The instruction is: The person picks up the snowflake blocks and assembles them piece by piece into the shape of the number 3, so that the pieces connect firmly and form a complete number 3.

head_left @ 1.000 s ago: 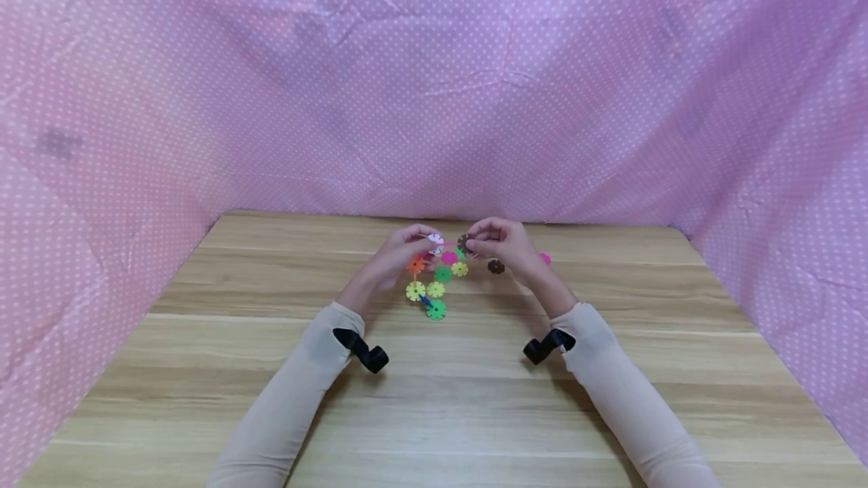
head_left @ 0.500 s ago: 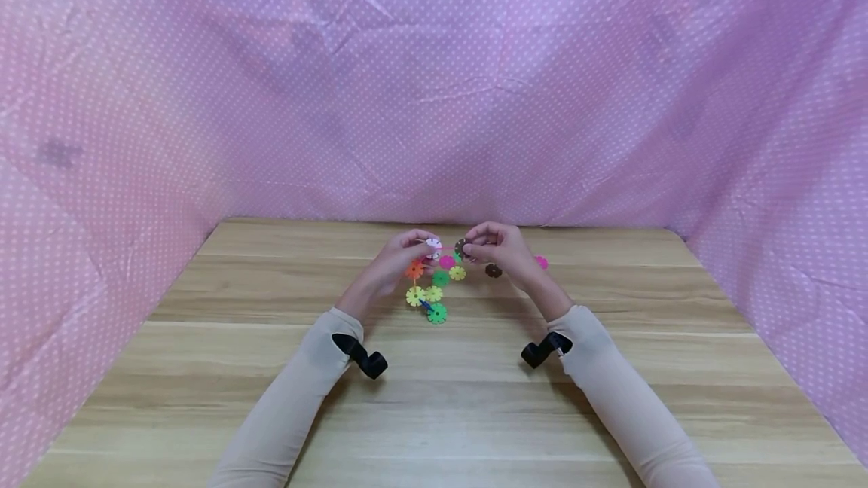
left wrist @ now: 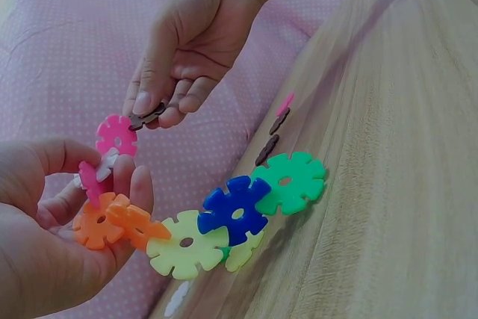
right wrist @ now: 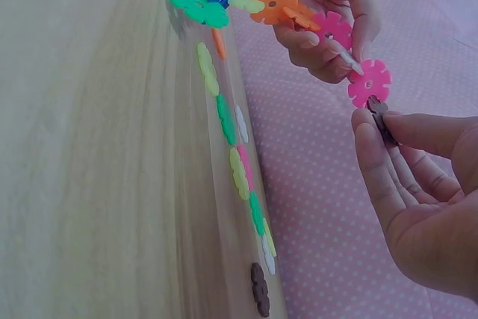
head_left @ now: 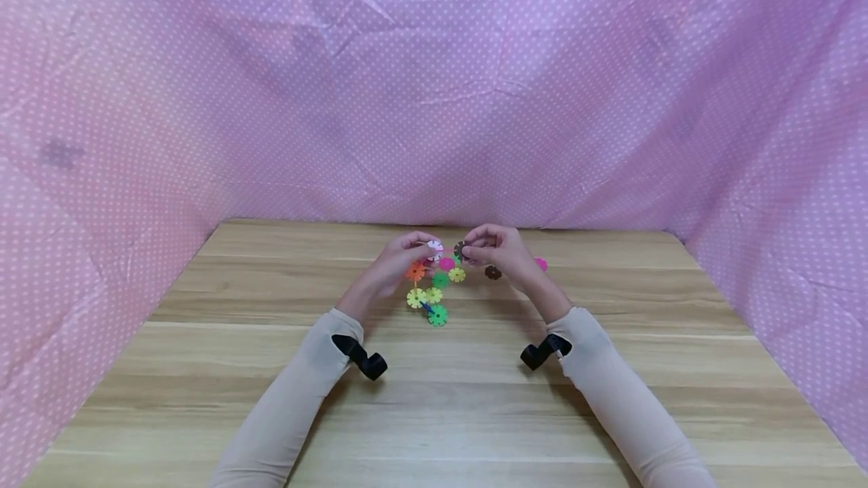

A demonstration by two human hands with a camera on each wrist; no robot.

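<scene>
My left hand (head_left: 400, 260) pinches a white snowflake disc (head_left: 435, 250) in a chain of notched plastic discs. From there the chain runs through a pink disc (left wrist: 89, 183), orange discs (left wrist: 97, 222), a yellow disc (left wrist: 187, 244) and a blue disc (left wrist: 233, 211) to a green disc (left wrist: 291, 183) at its low end. Another pink disc (right wrist: 370, 84) stands between the two hands, joined to the white one. With thumb and fingers, my right hand (head_left: 500, 251) holds a brown disc (right wrist: 381, 119) against that pink disc's edge. How deep their slots interlock cannot be seen.
Loose discs lie on the wooden table (head_left: 434, 413) beneath and beyond the hands, among them a yellow disc (head_left: 457, 275), a brown disc (head_left: 493, 272) and a pink disc (head_left: 541, 264). Pink dotted cloth (head_left: 434, 96) hangs behind the table and at both sides.
The brown disc in my right hand and the white disc in my left have drawn very slightly closer together. Both grips are unchanged, and the whole head view has shifted a little.
</scene>
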